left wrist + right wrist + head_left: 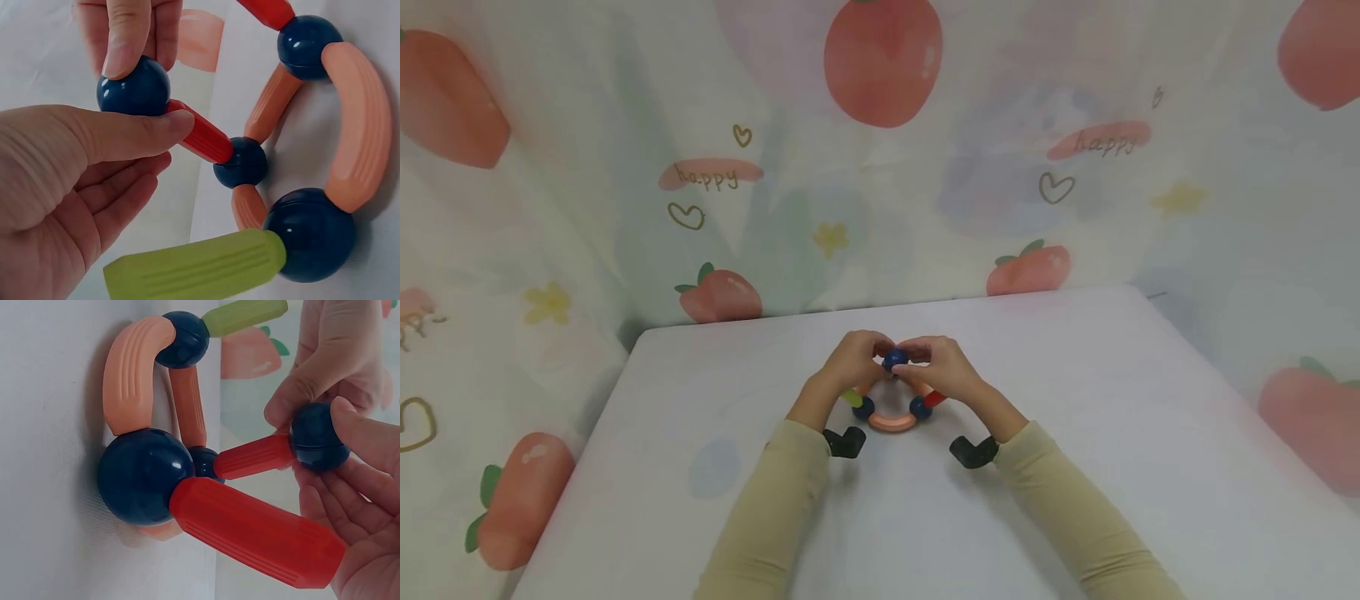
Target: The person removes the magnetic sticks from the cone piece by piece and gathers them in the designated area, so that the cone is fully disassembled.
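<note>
Between both hands is a dark blue ball (896, 360) on the upper end of an upright red rod (206, 136) from a toy ball-and-rod building set. My right hand (946, 367) pinches the ball, its thumb on the ball's side in the right wrist view. My left hand (852, 360) holds the top of the red rod just under the ball, thumb across it in the left wrist view. Below lies a ring of curved orange rods (892, 423) joined by blue balls (310, 234). A green rod (194, 265) and another red rod (256, 531) rise from two of these.
The ring rests on a white-covered table (700, 533). Behind it hangs a cloth (880, 192) printed with fruit, hearts and flowers. Black wrist-camera mounts (973, 452) stick out beneath both wrists, close to the table.
</note>
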Demonstrator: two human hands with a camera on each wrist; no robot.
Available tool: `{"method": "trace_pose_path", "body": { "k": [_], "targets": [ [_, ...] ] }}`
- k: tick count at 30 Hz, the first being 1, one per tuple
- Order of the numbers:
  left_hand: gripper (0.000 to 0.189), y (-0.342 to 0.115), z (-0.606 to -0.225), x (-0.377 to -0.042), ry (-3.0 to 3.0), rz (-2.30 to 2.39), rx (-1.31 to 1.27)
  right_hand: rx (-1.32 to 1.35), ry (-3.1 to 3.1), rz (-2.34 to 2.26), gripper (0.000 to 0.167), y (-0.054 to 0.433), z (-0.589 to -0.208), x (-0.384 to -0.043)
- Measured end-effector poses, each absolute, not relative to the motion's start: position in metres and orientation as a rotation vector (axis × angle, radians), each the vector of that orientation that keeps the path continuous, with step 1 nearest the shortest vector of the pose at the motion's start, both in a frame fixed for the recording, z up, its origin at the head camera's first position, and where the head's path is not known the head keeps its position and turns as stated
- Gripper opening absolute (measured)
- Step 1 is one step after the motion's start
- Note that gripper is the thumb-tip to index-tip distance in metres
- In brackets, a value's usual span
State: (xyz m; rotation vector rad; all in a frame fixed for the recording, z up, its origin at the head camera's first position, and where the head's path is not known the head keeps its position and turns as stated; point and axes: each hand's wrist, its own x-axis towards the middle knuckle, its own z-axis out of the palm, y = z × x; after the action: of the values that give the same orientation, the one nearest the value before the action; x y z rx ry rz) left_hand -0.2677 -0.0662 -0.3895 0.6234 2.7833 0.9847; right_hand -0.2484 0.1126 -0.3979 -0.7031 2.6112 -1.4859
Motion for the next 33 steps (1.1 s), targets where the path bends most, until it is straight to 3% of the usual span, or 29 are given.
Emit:
{"method": "trace_pose_path", "body": {
  "k": [33],
  "targets": [
    [0.024,-0.07,-0.399,-0.285,2.646,0.975,0.752,-0.656,2.586,-1.526,0.037,0.115,-0.404,-0.24]
  ]
}}
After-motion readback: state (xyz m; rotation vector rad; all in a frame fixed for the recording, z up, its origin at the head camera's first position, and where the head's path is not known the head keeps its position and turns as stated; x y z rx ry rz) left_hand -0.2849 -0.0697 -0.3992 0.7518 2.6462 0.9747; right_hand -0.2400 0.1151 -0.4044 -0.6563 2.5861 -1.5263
